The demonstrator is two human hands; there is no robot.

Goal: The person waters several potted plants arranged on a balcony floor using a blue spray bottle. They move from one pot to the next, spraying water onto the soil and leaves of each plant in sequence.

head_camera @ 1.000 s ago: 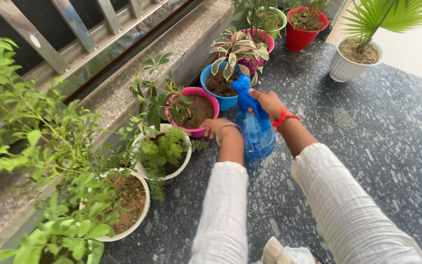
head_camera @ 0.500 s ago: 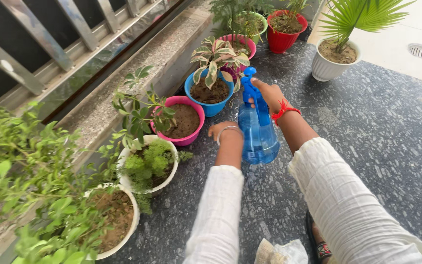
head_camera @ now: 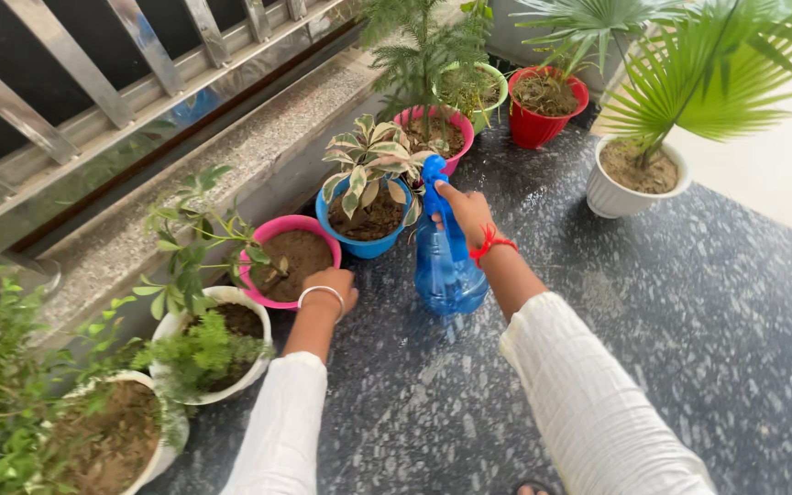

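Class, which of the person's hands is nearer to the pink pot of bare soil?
Left. The left hand rests at the pink pot's near rim; the right hand holds the blue spray bottle farther right.

No package, label, sign or screen shows anywhere in the view, from twelve o'clock round to six.
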